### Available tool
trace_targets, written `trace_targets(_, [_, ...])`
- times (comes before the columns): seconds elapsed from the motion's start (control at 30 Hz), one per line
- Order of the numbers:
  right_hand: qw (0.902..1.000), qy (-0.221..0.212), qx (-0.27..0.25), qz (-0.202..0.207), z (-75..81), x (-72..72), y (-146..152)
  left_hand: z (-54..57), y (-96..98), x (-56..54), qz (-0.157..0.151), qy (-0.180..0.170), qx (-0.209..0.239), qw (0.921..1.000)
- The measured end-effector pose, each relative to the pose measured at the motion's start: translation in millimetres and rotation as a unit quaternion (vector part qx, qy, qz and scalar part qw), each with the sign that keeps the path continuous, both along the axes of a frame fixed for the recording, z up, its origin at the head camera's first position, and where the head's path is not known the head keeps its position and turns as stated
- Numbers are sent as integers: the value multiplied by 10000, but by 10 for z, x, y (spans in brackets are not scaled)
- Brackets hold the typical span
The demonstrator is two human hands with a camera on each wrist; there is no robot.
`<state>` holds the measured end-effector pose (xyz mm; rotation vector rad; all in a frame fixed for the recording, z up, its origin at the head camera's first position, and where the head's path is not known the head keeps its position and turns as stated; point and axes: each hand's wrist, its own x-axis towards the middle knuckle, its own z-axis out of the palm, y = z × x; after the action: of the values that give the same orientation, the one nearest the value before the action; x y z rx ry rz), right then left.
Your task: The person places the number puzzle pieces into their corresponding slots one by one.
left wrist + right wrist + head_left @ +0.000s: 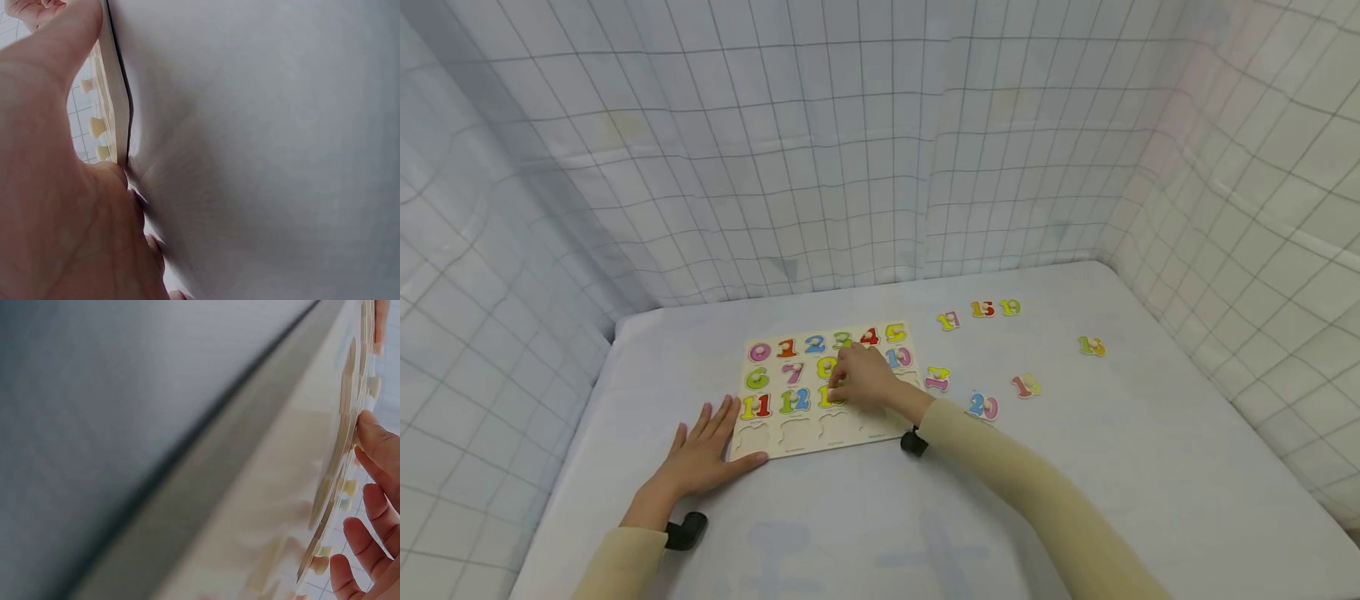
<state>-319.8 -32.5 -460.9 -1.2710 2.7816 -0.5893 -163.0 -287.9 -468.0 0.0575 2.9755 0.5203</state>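
Note:
A wooden number puzzle board (pixel 820 451) lies on the white table, with number pieces in its upper rows and bare recesses along the front row. My left hand (pixel 703 458) rests at the board's front left corner, fingers spread flat on the table and thumb along the front edge. My right hand (pixel 868 379) reaches over the board and pinches the knob of the yellow-green number 13 piece (pixel 826 398) between thumb and index finger. That piece is in the third row beside the number 12 piece (pixel 794 401), partly hidden by the fingers. In the right wrist view the other fingers (pixel 362 547) are held apart.
Several loose number pieces lie right of the board, among them 20 (pixel 983 407), 17 (pixel 948 321), 15 (pixel 983 309) and 19 (pixel 1011 307). Another piece (pixel 1092 346) lies farthest right. Grid-patterned white curtains (pixel 850 167) stand around the table.

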Motion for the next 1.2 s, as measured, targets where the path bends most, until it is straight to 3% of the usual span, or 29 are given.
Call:
trace_targets(0.2, [9999, -11, 110, 34, 33, -6, -16, -6, -17, 7, 38, 35, -3, 10000])
trace_targets(0.33, [9997, 8, 131, 205, 99, -41, 125, -2, -11, 17, -4, 21, 78, 10000])
trace_targets(0.57, [9994, 261, 237, -48, 286, -329, 663, 9, -1, -7, 18, 99, -8, 9999])
trace_targets(0.73, [9982, -524, 198, -236, 352, -515, 1123, 16, 7, -7, 47, 59, -12, 10000])
trace_targets(0.9, [9898, -1354, 136, -415, 242, -581, 1462, 10, -1, 48, 70, 33, 32, 10000])
trace_targets(1.03, [9876, -1516, 29, -406, 151, -526, 1614, -19, -15, 64, 19, 96, 116, 9999])
trace_targets(1.2, [9910, -1297, -97, -306, 111, -520, 1672, -37, -39, 1, -65, 208, 104, 9997])
